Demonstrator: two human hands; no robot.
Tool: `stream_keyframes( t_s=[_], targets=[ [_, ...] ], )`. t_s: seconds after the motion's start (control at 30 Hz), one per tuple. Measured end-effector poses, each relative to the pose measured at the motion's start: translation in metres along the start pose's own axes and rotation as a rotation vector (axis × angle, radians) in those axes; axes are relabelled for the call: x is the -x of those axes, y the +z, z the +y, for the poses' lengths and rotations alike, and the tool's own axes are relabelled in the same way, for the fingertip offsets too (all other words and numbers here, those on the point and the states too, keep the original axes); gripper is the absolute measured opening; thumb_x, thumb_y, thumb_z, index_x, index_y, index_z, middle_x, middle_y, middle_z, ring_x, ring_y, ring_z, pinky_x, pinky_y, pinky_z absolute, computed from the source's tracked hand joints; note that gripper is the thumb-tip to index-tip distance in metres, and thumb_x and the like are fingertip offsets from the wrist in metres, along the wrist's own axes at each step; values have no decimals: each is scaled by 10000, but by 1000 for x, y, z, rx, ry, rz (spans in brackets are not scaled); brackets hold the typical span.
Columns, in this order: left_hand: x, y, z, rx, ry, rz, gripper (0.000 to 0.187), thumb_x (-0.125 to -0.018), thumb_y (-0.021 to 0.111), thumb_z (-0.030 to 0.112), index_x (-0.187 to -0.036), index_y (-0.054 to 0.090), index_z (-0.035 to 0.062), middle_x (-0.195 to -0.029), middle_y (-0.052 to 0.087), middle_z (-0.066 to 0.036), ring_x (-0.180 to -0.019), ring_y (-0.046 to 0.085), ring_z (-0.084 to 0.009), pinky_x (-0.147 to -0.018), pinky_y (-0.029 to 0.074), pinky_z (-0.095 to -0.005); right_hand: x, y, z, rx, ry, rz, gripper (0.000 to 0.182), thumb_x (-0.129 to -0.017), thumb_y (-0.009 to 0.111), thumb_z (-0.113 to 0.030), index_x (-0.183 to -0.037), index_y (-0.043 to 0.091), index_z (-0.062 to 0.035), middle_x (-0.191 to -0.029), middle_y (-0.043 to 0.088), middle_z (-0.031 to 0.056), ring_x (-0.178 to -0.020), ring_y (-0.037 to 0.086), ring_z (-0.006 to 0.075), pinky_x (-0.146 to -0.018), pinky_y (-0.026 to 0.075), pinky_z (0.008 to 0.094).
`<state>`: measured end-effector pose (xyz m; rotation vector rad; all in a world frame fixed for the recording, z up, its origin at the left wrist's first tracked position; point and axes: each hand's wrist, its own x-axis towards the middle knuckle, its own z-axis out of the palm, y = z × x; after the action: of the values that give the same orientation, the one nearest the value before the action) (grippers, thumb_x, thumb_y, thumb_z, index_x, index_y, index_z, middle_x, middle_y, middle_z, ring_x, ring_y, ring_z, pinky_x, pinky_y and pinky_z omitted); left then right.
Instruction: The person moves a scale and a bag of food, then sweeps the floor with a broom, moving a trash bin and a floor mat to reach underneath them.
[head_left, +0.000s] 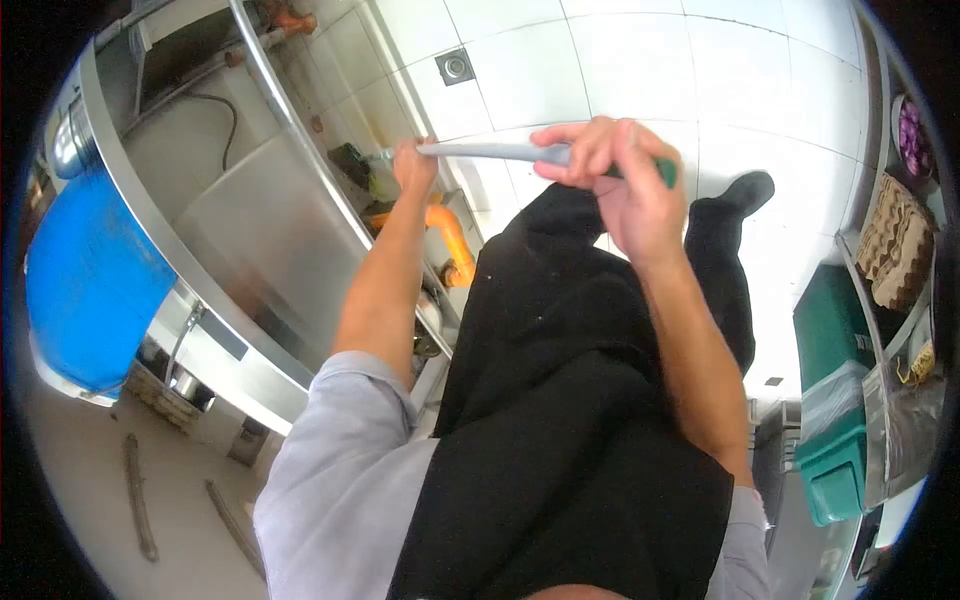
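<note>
Right hand (625, 185) grip clenches the knife (520, 152) handle; left hand (413, 165) grip pinches its tip.

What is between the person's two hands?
In the head view, a long grey tool spans the gap from the left hand to the right hand, which grips its green handle.
</note>
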<state>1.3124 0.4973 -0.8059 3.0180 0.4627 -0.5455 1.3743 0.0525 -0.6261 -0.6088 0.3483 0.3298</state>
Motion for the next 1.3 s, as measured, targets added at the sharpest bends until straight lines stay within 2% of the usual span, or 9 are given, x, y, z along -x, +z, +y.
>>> stream_keyframes(
  t_s=[0.13,0.33,0.57,0.77,0.9,1.03,1.1,1.17,1.3],
  targets=[
    [-53,-12,38,100,21,2,356,-967,745,385,-951,705,32,-1070,684,-191,-1058,652,-415,-928,522,-501,4,-17,-6,46,-71,1,443,-1159,349,-257,-800,521,-63,-887,608,120,-1145,677,387,-983,598,642],
    [-4,-105,160,-2,-1,-128,346,-966,746,381,-931,687,41,-1042,685,-181,-1051,649,-420,-919,518,-524,15,-53,-111,31,-233,-244,548,-1168,181,-432,-809,457,-123,-789,471,62,-909,622,279,-866,656,620],
    [-63,-65,-22,-26,51,-26,357,-948,752,412,-957,703,59,-1024,695,-183,-1016,667,-400,-913,524,-518,-11,60,22,3,-110,26,379,-1112,412,-129,-808,591,10,-849,691,166,-832,705,246,-847,603,399],
    [-91,-27,41,60,83,36,368,-904,799,405,-915,698,51,-1044,699,-184,-1023,658,-412,-906,529,-498,-3,10,-2,-267,-119,283,528,-1184,262,-354,-772,447,-82,-818,534,94,-987,665,313,-991,593,643],
    [-138,-62,79,-48,105,100,367,-905,795,398,-881,696,45,-1063,689,-179,-1006,654,-411,-895,530,-500,-25,-15,-20,-304,-130,331,533,-1172,286,-437,-772,420,-111,-788,466,67,-995,639,326,-924,597,686],
    [-159,-74,30,-15,120,138,382,-902,797,384,-829,658,36,-1006,667,-172,-1007,644,-399,-879,531,-503,-50,17,20,-269,-155,375,500,-1169,326,-322,-763,464,-65,-799,581,106,-944,686,325,-872,637,633],
    [-187,-45,-35,80,144,6,402,-917,776,406,-831,650,35,-996,660,-165,-1006,646,-396,-877,531,-498,-48,39,48,-13,-362,101,388,-1127,395,-83,-785,555,4,-850,656,143,-900,704,285,-835,620,434],
    [-176,-51,-13,95,147,2,411,-930,760,425,-850,656,35,-1017,665,-161,-1022,650,-394,-879,529,-497,-24,73,14,47,-107,187,370,-1114,444,-63,-795,600,41,-863,674,148,-843,668,238,-828,590,363],
    [-97,-111,98,61,208,51,428,-934,757,454,-898,684,35,-1077,679,-185,-1071,653,-405,-899,523,-499,1,28,-51,47,-364,-8,319,-1075,518,-74,-801,635,41,-912,709,171,-874,693,264,-822,605,390]
  ],
)
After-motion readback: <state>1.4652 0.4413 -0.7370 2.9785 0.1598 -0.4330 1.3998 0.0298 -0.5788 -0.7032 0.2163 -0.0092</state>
